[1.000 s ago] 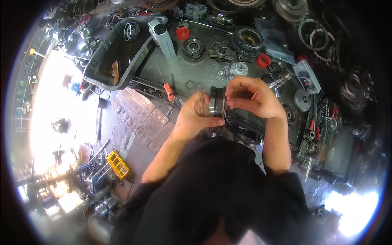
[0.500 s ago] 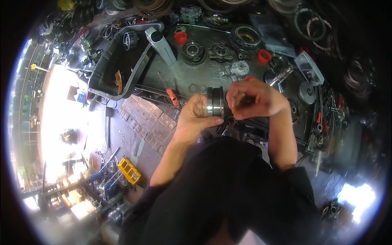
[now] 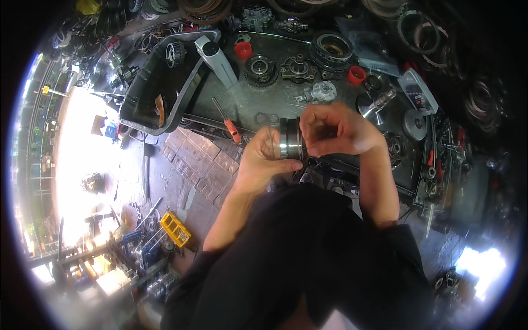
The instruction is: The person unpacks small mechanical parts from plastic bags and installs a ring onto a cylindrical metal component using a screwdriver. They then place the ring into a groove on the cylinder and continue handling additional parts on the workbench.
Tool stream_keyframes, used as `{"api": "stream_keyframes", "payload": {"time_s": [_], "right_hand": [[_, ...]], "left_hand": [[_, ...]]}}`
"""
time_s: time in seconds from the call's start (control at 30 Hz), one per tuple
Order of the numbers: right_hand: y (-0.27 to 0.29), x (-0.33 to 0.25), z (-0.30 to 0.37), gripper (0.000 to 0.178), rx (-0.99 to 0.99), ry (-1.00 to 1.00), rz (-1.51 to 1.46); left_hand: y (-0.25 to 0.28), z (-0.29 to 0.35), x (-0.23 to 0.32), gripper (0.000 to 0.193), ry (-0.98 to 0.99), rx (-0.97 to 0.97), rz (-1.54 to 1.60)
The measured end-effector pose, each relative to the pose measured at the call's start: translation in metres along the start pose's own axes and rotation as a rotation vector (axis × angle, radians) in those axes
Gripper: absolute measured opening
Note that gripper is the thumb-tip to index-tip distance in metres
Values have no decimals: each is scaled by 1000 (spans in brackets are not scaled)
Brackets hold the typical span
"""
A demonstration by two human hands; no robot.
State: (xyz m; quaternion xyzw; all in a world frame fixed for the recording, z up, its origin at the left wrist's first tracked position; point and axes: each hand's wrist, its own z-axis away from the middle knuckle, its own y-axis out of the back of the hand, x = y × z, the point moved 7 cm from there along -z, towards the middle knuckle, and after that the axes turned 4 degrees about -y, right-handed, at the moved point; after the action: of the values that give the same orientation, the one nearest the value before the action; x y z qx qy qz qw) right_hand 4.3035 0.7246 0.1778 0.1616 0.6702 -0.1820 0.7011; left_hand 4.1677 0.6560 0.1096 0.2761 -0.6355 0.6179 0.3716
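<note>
By the near edge of the surface (image 3: 250,102), I have the ringed metal cylinder (image 3: 290,140) clasped in my left grip (image 3: 257,157), its axis running left to right; my right grip (image 3: 342,131), curled, sits at its right end, pinching or not I cannot tell
</note>
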Motion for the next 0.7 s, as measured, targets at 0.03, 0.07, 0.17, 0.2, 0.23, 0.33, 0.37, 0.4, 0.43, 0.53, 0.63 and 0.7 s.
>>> {"api": "stream_keyframes", "payload": {"time_s": [0.03, 0.07, 0.17, 0.2, 0.23, 0.33, 0.37, 0.4, 0.43, 0.53, 0.63, 0.7], "right_hand": [[-1, 0, 1, 27, -23, 3, -12], [-3, 0, 1, 25, -46, 5, -24], [1, 2, 1, 26, -5, -8, 15], [3, 3, 0, 28, 24, 1, -14], [5, 3, -2, 30, 51, 18, -35], [8, 7, -3, 31, 85, 25, -60], [8, 8, -3, 31, 84, 30, -65], [8, 8, -3, 31, 100, 30, -49], [9, 8, -2, 30, 112, 41, -37], [10, 9, -1, 30, 140, 29, -32], [11, 8, 0, 28, 157, 33, 3], [10, 5, 0, 27, 167, 57, 40]], "left_hand": [[0, 0, 0, 53, -1, 2, 0], [1, 0, 0, 53, -2, 5, -1], [0, -1, 0, 54, 5, 4, -12], [0, -2, 0, 54, 13, 9, -19], [0, -2, -1, 54, 16, 12, -25], [-1, -2, -3, 54, 25, 28, -42], [-1, -2, -3, 54, 21, 26, -44], [-2, -3, -3, 54, 13, 23, -46], [-2, -3, -4, 54, 9, 24, -49], [-3, -3, -3, 54, -8, 23, -61], [-4, -2, -3, 53, -6, 30, -70], [-5, -1, -3, 53, 5, 37, -54]]}}
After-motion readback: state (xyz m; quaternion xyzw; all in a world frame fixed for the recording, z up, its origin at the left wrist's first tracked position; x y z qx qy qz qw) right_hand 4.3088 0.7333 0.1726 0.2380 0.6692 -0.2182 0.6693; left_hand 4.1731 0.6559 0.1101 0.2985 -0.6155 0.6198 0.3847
